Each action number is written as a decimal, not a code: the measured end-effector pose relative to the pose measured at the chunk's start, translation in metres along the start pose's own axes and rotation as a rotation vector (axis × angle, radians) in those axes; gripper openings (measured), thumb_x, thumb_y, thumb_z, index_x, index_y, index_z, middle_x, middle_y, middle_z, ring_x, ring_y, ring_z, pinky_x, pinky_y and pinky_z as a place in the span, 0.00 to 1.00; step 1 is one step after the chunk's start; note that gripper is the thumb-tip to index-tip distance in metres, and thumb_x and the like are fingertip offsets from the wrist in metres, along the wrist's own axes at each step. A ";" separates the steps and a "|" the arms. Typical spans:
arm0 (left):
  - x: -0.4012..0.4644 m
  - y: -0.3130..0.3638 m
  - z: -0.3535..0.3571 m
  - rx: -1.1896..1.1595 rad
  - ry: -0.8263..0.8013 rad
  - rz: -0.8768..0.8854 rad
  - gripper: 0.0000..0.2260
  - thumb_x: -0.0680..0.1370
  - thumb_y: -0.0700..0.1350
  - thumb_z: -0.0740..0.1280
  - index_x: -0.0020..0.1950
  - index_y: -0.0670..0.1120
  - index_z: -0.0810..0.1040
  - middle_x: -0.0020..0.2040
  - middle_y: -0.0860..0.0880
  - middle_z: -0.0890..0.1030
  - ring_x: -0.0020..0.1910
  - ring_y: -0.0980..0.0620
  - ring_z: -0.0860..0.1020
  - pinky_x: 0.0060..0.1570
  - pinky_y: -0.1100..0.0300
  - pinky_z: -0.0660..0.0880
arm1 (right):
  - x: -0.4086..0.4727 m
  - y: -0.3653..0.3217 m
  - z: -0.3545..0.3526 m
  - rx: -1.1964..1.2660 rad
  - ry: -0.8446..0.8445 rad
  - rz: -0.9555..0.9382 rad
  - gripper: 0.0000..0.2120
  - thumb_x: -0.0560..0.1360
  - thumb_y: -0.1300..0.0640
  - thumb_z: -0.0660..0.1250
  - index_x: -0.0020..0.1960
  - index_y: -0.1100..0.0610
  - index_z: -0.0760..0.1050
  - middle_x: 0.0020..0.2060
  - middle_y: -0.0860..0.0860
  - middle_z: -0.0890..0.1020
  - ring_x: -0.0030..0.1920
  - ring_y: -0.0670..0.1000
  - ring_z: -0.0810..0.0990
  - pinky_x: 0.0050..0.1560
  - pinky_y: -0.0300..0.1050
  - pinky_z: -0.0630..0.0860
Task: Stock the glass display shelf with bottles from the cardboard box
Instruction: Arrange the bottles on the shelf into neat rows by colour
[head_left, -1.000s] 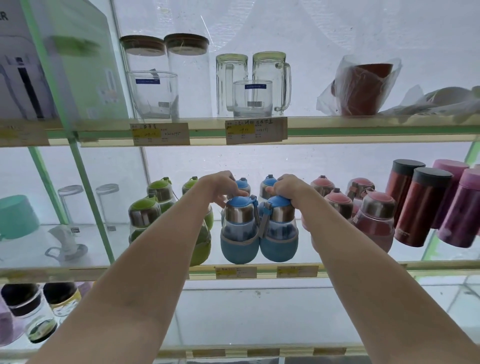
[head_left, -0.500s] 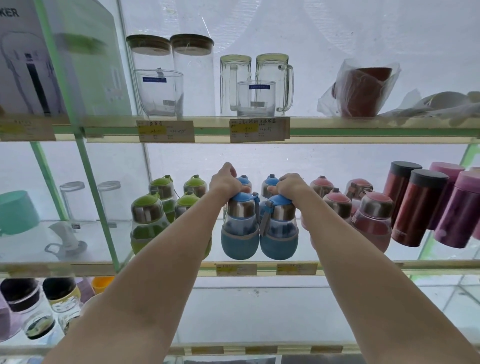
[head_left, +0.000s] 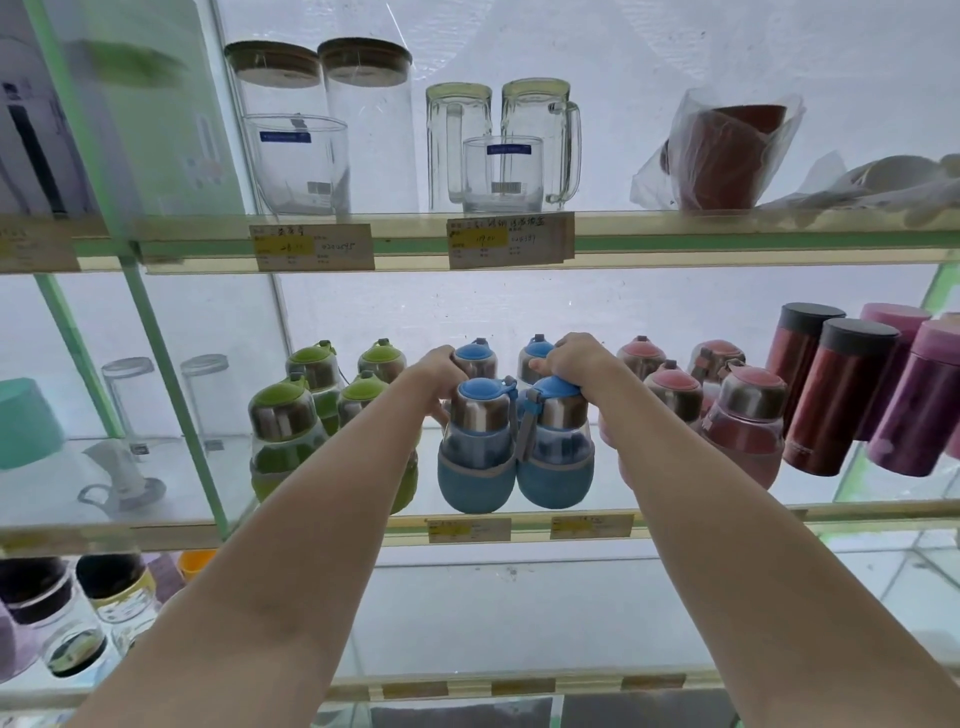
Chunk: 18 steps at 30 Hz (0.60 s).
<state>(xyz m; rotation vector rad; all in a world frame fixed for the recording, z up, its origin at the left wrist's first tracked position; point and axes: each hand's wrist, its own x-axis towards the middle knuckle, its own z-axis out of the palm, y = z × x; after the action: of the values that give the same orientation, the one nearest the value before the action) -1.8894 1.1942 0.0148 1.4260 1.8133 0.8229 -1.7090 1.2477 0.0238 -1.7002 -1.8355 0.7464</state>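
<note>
Four blue bottles stand in a square on the middle glass shelf (head_left: 727, 512). My right hand (head_left: 574, 358) curls over the lid of the front-right blue bottle (head_left: 553, 457). My left hand (head_left: 434, 376) reaches past the front-left blue bottle (head_left: 475, 452) and wraps around the rear-left blue bottle (head_left: 472, 356); its fingertips are hidden behind the front bottle. The rear-right blue bottle (head_left: 535, 351) peeks out beside my right hand. The cardboard box is out of view.
Several green bottles (head_left: 283, 431) stand left of the blue ones. Pink bottles (head_left: 745, 415) and tall red and purple flasks (head_left: 841, 395) stand to the right. Glass jars and mugs (head_left: 540, 145) fill the upper shelf. Dark-lidded jars (head_left: 67, 613) sit on the lower shelf.
My left hand has left the lid of the front-left blue bottle and moved back to the rear-left one. My right hand stays on the front-right bottle's lid.
</note>
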 end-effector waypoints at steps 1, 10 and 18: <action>0.000 0.001 0.000 0.010 -0.001 -0.013 0.23 0.73 0.34 0.73 0.66 0.39 0.72 0.60 0.35 0.78 0.58 0.35 0.79 0.53 0.40 0.80 | 0.000 0.000 0.000 -0.008 0.002 -0.001 0.21 0.78 0.50 0.71 0.65 0.62 0.73 0.55 0.56 0.79 0.51 0.53 0.78 0.47 0.44 0.73; -0.001 0.007 0.000 0.030 0.001 -0.082 0.29 0.74 0.35 0.73 0.71 0.43 0.64 0.65 0.38 0.73 0.60 0.38 0.77 0.54 0.42 0.81 | -0.004 -0.001 -0.004 0.008 -0.042 0.017 0.23 0.78 0.49 0.70 0.67 0.61 0.72 0.58 0.57 0.79 0.52 0.54 0.79 0.49 0.46 0.76; -0.004 0.017 -0.003 0.067 0.038 -0.156 0.18 0.78 0.35 0.65 0.68 0.37 0.69 0.60 0.35 0.77 0.56 0.37 0.80 0.55 0.42 0.80 | -0.006 0.000 -0.009 0.115 -0.075 0.045 0.22 0.76 0.49 0.73 0.63 0.62 0.75 0.57 0.57 0.81 0.55 0.56 0.82 0.59 0.52 0.80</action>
<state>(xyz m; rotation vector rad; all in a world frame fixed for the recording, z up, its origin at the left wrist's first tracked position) -1.8814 1.1936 0.0310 1.2987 1.9695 0.7197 -1.7025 1.2421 0.0305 -1.6653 -1.7724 0.9284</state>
